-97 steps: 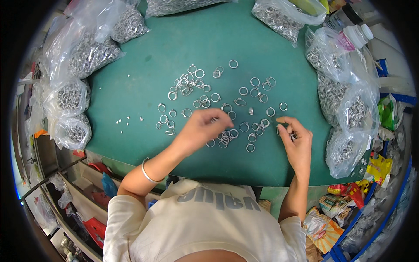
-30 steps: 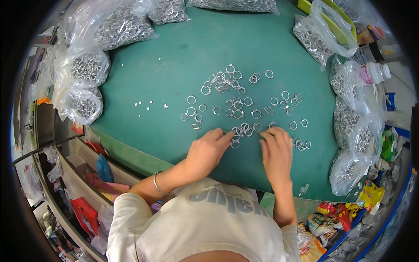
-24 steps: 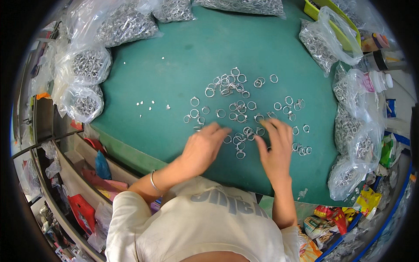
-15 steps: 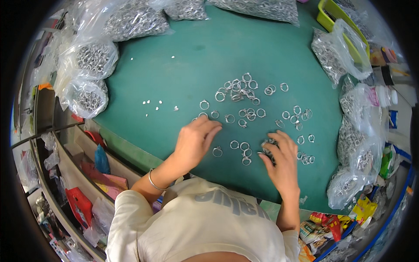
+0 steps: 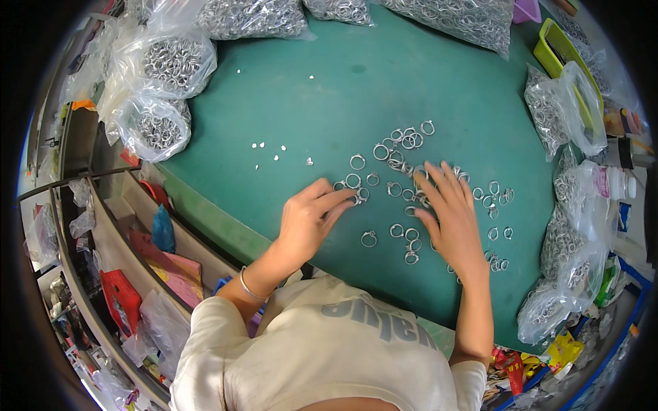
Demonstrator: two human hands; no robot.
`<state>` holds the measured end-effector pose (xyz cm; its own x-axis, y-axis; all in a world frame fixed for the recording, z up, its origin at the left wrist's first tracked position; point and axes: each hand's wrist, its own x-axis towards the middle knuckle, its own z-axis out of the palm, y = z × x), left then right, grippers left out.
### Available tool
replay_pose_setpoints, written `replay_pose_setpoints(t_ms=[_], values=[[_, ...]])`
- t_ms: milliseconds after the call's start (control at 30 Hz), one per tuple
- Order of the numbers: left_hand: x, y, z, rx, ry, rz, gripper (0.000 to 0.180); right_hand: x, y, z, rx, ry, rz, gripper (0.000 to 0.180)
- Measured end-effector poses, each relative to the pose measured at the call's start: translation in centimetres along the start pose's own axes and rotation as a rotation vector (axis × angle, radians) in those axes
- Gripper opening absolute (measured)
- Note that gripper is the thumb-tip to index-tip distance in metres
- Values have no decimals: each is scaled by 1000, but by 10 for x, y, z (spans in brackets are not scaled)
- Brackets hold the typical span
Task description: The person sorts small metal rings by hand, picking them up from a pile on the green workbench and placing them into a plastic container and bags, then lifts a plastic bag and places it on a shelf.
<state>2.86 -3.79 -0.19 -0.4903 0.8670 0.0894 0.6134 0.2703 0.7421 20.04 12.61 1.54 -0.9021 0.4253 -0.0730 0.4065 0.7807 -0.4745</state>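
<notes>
I see silver rings (image 5: 395,157) scattered mid-worktop (image 5: 425,75) and right. Right hand (image 5: 450,212) is spread over one cluster; left hand (image 5: 307,216) has fingertips bunched at nearer-left rings, can't tell if pinching. I'd guess light, stiff, slippery; take hold by the band.

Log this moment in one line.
left hand: at silver rings; right hand: over more rings; grasp: unclear; green table: bagged rings along edges
</notes>
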Motion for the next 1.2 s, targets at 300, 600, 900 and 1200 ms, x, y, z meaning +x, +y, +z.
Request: replay_pose_setpoints(t_ms=[300, 600, 900, 1200], values=[[34, 7, -10, 255, -358, 259, 17, -69, -13, -1, 32, 256, 205, 25], [23, 3, -5, 166, -322, 251, 13, -81, -42, 34, 54, 293, 208, 23], [18, 3, -12, -1847, -699, -641, 16, -85, -30, 19, 267, 313, 235, 21], [14, 5, 5, -1838, -604, -597, 30, 45, 7, 4, 142, 415, 4, 39]])
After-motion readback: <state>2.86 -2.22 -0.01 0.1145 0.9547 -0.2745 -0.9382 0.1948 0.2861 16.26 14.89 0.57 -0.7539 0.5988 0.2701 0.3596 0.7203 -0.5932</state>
